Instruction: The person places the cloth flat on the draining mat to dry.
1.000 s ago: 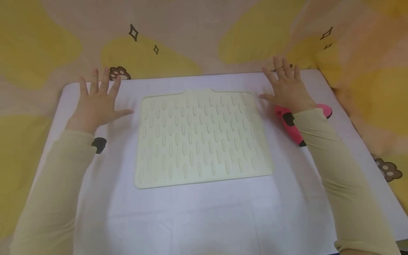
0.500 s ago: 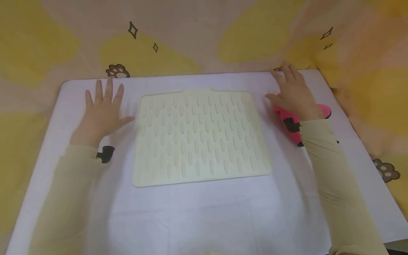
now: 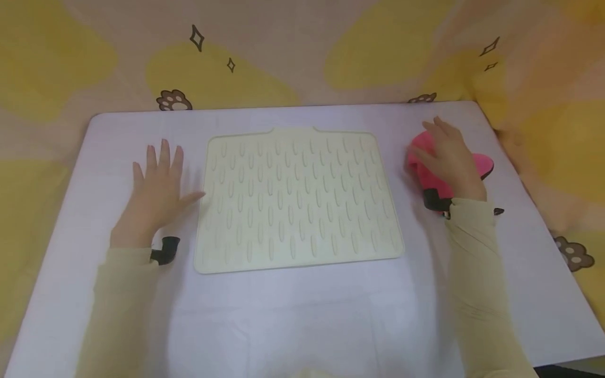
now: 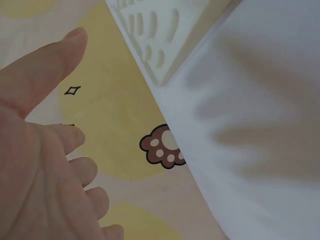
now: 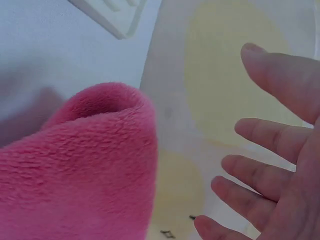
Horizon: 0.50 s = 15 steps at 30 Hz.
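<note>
White-covered table (image 3: 302, 320), yellow-pink patterned fabric (image 3: 264, 31) behind; cream rectangular ridged mat (image 3: 300, 199) mid-table; left hand (image 3: 153, 199) spread, holding nothing, thumb by mat's left edge; right hand (image 3: 451, 157) loosely spread, grasping nothing, over folded fuzzy pink cloth (image 5: 90, 165), contact hard to tell; white strips separate mat from cloth and far edge.

Left hand (image 3: 152, 202) and right hand (image 3: 452, 157) both uncovered. Long pale cream left sleeve (image 3: 120, 310) worn at 8 o'clock, down to wrist; matching right sleeve (image 3: 477, 283) worn at 4 o'clock, creased crosswise. Small bent black fitting (image 3: 167, 251) mounted at 3 o'clock of left cuff (image 3: 131, 257); similar black piece (image 3: 436, 200) mounted at 9 o'clock of right cuff (image 3: 472, 208).
</note>
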### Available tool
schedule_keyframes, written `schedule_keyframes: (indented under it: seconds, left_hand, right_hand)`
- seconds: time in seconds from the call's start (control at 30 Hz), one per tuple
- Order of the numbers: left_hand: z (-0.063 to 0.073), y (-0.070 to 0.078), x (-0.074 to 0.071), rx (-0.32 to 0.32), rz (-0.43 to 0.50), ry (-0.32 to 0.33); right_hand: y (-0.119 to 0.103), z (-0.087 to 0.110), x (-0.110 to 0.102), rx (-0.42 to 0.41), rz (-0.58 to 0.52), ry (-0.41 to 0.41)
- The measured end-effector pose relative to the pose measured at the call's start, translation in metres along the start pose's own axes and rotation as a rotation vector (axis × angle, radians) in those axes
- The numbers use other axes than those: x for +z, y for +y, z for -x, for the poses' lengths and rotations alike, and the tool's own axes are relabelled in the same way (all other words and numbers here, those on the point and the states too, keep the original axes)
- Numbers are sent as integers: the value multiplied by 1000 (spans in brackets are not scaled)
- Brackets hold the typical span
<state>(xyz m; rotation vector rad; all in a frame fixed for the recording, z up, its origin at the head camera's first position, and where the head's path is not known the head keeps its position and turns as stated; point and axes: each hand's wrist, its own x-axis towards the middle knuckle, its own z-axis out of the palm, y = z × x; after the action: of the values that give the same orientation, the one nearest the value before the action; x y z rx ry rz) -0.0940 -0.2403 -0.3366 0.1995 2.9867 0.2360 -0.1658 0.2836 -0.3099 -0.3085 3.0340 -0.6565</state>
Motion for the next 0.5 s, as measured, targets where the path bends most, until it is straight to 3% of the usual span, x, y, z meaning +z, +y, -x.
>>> schedule_keyframes:
  seconds: [0.23,0.5]
  left_hand:
    - [18,7,18,-32,90,-20]
    - [32,11,31,-43,146,-64]
  right_hand:
    - [13,14,13,-7,-60,160]
    - [20,22,29,48,-129,229]
